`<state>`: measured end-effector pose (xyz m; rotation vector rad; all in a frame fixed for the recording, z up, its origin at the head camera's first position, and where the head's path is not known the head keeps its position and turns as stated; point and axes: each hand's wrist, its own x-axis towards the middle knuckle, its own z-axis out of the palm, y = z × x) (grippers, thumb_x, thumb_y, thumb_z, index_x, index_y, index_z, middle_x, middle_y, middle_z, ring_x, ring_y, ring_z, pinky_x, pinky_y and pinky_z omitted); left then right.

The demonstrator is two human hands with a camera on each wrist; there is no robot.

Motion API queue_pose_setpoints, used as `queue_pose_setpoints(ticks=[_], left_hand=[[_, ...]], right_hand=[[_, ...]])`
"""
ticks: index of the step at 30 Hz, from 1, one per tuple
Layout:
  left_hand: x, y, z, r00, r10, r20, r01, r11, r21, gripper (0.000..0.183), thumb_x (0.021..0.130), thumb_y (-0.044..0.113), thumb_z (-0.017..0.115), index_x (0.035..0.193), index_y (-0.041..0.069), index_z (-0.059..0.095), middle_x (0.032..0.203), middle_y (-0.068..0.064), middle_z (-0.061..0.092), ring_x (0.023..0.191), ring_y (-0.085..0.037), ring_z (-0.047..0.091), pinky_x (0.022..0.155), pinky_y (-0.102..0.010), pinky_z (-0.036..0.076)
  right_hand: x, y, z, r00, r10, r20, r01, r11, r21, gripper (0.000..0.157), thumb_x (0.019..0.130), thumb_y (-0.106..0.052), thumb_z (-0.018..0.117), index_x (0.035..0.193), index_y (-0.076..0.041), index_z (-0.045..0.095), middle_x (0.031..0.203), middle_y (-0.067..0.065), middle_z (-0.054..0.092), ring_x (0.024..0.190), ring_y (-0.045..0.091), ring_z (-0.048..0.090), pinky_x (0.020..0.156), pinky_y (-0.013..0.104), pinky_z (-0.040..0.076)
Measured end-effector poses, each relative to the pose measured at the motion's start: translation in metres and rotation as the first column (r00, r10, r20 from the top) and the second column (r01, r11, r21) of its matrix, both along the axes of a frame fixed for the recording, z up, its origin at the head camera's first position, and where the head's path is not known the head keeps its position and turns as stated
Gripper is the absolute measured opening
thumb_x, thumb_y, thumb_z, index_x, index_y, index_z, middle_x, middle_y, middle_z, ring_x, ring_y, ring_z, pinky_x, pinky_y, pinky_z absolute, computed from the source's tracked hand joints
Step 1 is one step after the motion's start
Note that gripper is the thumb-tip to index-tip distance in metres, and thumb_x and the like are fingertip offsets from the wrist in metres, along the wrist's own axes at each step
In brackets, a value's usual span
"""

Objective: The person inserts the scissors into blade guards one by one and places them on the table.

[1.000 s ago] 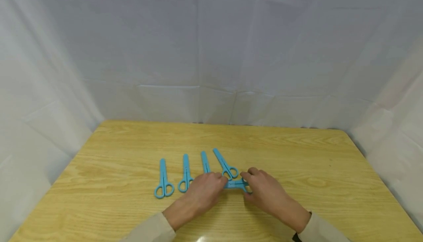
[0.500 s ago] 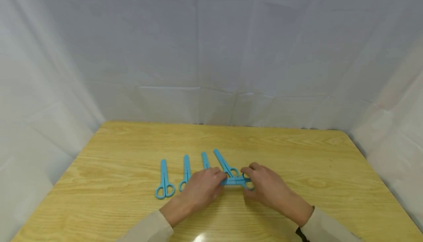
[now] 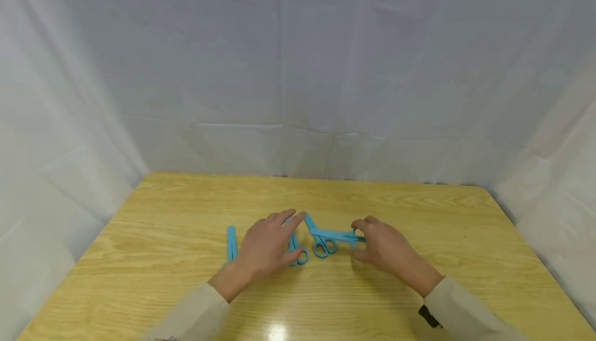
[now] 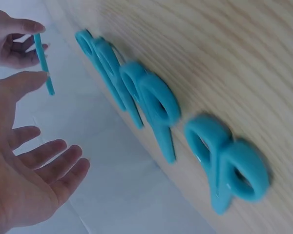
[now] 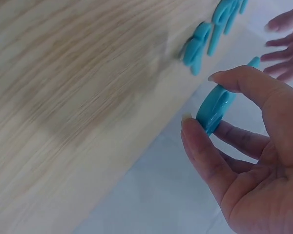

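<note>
My right hand (image 3: 385,245) pinches a pair of light-blue scissors (image 5: 216,105) by the handle loops, thumb on one side and fingers on the other. The held scissors are raised off the table, blades pointing left, and overlap a lying pair (image 3: 321,240) in the head view. To the left, my left hand (image 3: 264,242) is spread with nothing in it. It hovers over the row of scissors, hiding one pair and part of two others, including the leftmost scissors (image 3: 231,242). In the left wrist view, the nearest scissors (image 4: 217,161) lie flat, handles toward the camera.
The wood-grain table (image 3: 153,258) carries the row of matching blue scissors, set side by side with blades toward the back. White cloth (image 3: 298,72) hangs behind the table and along both sides. A dark band (image 3: 429,316) shows at the right sleeve.
My left hand has let go of the scissors' blade end, moved left and spread its fingers. My right hand has shifted slightly right and farther back with the scissors.
</note>
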<state>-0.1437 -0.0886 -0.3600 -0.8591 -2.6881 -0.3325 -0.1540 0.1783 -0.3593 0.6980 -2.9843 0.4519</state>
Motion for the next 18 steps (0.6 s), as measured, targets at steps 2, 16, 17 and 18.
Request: queue_pose_setpoints(ticks=[2, 16, 17, 18], left_hand=[[-0.003, -0.005, 0.0, 1.0, 0.021, -0.005, -0.021, 1.0, -0.02, 0.069, 0.08, 0.04, 0.075, 0.138, 0.013, 0.049, 0.132, -0.013, 0.053, 0.114, -0.031, 0.055, 0.087, -0.048, 0.049], [-0.012, -0.031, -0.011, 0.996, 0.071, -0.061, -0.077, 0.991, -0.105, 0.063, 0.086, 0.05, 0.064, 0.137, 0.014, 0.052, 0.136, -0.014, 0.05, 0.119, -0.032, 0.05, 0.093, -0.05, 0.044], [-0.012, -0.032, -0.012, 0.996, 0.07, -0.059, -0.077, 0.99, -0.115, 0.063, 0.087, 0.05, 0.063, 0.137, 0.014, 0.052, 0.136, -0.014, 0.05, 0.12, -0.032, 0.05, 0.094, -0.05, 0.044], [-0.012, -0.033, -0.012, 0.996, 0.071, -0.057, -0.077, 0.989, -0.123, 0.063, 0.087, 0.05, 0.062, 0.137, 0.014, 0.052, 0.136, -0.015, 0.05, 0.12, -0.032, 0.05, 0.094, -0.05, 0.044]], right_hand=[[-0.006, 0.003, -0.002, 1.0, -0.016, 0.015, 0.016, 1.0, -0.009, 0.046, 0.079, -0.022, 0.076, 0.118, -0.002, 0.061, 0.107, 0.013, 0.061, 0.076, 0.02, 0.061, 0.066, 0.038, 0.052], [-0.038, 0.005, -0.019, 0.977, -0.157, 0.146, 0.156, 0.988, 0.014, 0.043, 0.079, -0.028, 0.072, 0.11, 0.001, 0.064, 0.099, 0.011, 0.064, 0.076, 0.018, 0.059, 0.067, 0.038, 0.051], [-0.039, 0.005, -0.02, 0.975, -0.165, 0.15, 0.164, 0.986, 0.016, 0.041, 0.079, -0.028, 0.072, 0.106, 0.001, 0.064, 0.094, 0.009, 0.064, 0.074, 0.018, 0.058, 0.065, 0.037, 0.05], [-0.04, 0.004, -0.022, 0.973, -0.174, 0.154, 0.173, 0.985, 0.02, 0.037, 0.078, -0.027, 0.071, 0.102, 0.0, 0.064, 0.089, 0.007, 0.063, 0.071, 0.018, 0.056, 0.062, 0.036, 0.049]])
